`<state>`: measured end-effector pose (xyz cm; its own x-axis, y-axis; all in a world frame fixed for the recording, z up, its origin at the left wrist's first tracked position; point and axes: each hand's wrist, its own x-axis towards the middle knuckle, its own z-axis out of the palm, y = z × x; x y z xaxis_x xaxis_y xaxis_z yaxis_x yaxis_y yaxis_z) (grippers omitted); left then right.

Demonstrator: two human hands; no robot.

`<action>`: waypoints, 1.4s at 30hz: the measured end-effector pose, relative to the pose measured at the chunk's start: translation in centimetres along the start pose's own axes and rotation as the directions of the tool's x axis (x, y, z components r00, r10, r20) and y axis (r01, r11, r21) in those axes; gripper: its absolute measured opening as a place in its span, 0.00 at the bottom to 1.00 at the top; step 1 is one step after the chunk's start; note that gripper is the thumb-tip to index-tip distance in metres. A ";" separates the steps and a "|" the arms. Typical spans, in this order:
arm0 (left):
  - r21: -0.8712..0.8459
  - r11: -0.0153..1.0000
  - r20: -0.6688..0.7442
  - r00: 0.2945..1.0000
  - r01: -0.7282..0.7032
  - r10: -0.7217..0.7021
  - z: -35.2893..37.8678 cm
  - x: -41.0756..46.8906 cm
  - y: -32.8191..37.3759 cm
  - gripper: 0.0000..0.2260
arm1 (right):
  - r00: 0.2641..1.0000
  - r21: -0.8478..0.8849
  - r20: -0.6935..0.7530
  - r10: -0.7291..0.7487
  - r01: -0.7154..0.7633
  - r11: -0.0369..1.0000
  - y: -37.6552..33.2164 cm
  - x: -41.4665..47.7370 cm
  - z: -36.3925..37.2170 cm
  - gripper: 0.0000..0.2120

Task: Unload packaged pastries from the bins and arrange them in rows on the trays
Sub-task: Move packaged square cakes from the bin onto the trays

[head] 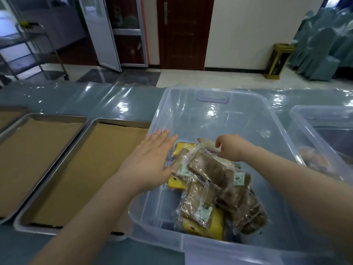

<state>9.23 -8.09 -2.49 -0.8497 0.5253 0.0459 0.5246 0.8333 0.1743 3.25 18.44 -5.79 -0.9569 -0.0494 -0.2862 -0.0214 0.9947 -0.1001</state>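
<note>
Hands are both over the clear bin (210,91), which sits on the film-covered table (95,100) right in front of the person. Left hand (150,159) is spread flat, fingers straight and together, holding nothing; it hangs across the bin's left wall, just above the left edge of the packaged pastries (200,203). Right hand (231,148) is deeper in, fingers curled down onto the far end of the top packet (208,167). They touch the wrapper, but I cannot tell whether they actually pinch it.

The pastries lie in a loose heap on the bin floor, towards its near side: brown slabs in clear wrap with small pale labels, overlapping at odd angles, yellow packets showing beneath them.

Left of the bin and touching it, the near tray (66,230) shows only its brown paper lining. A second tray (57,116) lies just beside that one, lined the same, and a third tray (11,109) peeks in at the frame edge. On the right, a second bin (324,115) holds something wrapped, too blurred to name.
</note>
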 end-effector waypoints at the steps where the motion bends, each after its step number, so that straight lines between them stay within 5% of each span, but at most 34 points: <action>1: 0.027 1.000 -0.002 1.000 0.002 -0.002 0.1 0.0 0.0 0.33 | 0.999 -0.040 0.028 0.017 -0.016 0.999 0.0 0.5 1.0 0.17; 5: 0.074 0.997 -0.020 1.000 0.007 -0.006 0.2 0.1 0.0 0.34 | 0.991 -0.018 0.129 0.023 -0.021 1.000 -0.8 0.7 4.9 0.21; 12: 0.073 0.997 -0.044 0.999 0.008 -0.005 0.2 0.1 0.0 0.32 | 0.998 0.162 0.050 -0.044 0.035 0.986 -3.6 0.9 7.0 0.24; 20: 0.085 0.996 -0.073 0.997 0.008 -0.001 0.4 0.2 0.0 0.31 | 0.992 0.200 0.108 0.062 -0.083 0.976 -5.7 2.7 8.5 0.64; 25: 0.123 0.992 -0.129 0.991 -0.026 0.042 0.4 0.2 0.1 0.28 | 0.991 0.227 0.114 0.066 -0.090 0.970 -5.2 2.4 7.0 0.28; 32: 0.134 0.991 -0.084 0.996 -0.018 0.029 0.3 0.2 0.1 0.29 | 0.988 0.175 -0.156 0.019 0.008 0.985 -3.0 0.9 0.8 0.17; 36: 0.146 0.989 -0.079 0.997 -0.015 0.026 0.0 0.1 0.3 0.29 | 0.951 -0.177 -0.302 -0.071 0.017 0.984 -0.1 -1.5 -0.1 0.18; 39: 0.182 0.983 -0.059 0.998 -0.017 0.028 0.0 0.1 0.4 0.29 | 0.993 -0.347 -0.053 -0.110 0.085 0.934 0.8 -2.9 1.0 0.23; 42: 0.205 0.979 -0.050 0.998 -0.015 0.026 0.1 0.2 0.4 0.30 | 0.953 -0.337 0.289 -0.084 0.184 0.923 0.7 -4.0 2.5 0.48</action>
<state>9.29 -7.69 -2.48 -0.8376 0.5371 0.0998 0.5368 0.8431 -0.0318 7.83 19.16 -7.08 -0.8268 -0.1568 -0.5403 -0.2934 0.9396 0.1762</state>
